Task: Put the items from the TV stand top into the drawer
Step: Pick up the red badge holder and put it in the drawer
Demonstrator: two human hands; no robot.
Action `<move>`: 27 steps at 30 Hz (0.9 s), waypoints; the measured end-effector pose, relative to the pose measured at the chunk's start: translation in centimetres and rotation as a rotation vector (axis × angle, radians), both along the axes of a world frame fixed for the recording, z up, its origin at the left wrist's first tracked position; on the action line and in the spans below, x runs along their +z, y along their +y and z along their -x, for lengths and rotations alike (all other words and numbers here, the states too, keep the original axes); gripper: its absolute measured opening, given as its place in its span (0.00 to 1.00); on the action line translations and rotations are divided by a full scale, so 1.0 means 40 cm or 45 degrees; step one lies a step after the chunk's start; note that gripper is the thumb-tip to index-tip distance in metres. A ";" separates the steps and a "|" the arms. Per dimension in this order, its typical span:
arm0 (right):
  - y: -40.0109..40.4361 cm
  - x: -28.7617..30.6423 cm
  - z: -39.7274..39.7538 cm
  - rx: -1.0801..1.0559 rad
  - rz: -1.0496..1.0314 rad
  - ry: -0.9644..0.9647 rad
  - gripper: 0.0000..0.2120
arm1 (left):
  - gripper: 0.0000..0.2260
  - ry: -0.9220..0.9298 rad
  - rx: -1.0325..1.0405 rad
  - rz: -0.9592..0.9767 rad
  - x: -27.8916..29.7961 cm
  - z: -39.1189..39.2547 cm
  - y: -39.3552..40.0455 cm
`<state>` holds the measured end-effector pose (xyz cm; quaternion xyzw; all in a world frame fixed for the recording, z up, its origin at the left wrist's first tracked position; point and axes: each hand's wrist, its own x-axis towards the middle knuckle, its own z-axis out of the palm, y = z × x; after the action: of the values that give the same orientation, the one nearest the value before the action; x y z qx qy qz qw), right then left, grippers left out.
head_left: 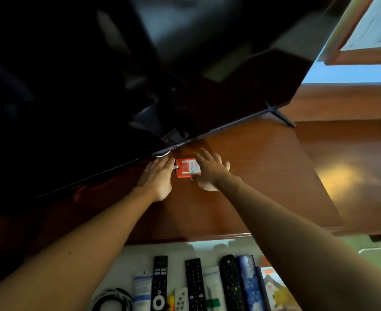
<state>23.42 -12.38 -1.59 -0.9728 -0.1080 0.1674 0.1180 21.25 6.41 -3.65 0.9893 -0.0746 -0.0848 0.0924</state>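
Note:
A flat red card holder point(183, 169) with a white label and a metal clip lies on the brown wooden TV stand top point(263, 176), just below the TV's lower edge. My left hand point(157, 178) rests palm down at its left side, fingertips at the clip. My right hand point(209, 170) lies over its right edge with fingers spread. Neither hand has lifted it. Below the stand's front edge the white drawer point(129, 257) stands pulled out, with several remotes point(159, 283) and other small items inside.
A large black TV point(117, 75) leans over the stand; its thin foot point(281, 116) stands at the right. In the drawer lie a coiled cable point(115, 299), tubes, a blue patterned box point(250, 283) and a small white controller. A framed picture point(369, 28) is at top right.

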 end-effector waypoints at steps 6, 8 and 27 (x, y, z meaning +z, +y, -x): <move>-0.015 -0.024 -0.060 -0.015 0.115 -0.031 0.35 | 0.24 -0.112 0.049 -0.083 -0.031 -0.022 -0.002; -0.021 -0.020 -0.066 -0.044 0.109 -0.033 0.35 | 0.22 -0.140 0.083 -0.102 -0.036 -0.028 0.002; 0.007 0.139 0.321 -0.464 -1.601 0.963 0.14 | 0.08 -0.122 0.287 1.016 0.074 0.289 0.114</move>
<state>10.57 -12.12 3.97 -0.6009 0.0273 0.3746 0.7056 9.70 10.97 -0.69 0.8807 0.0028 0.0076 0.4736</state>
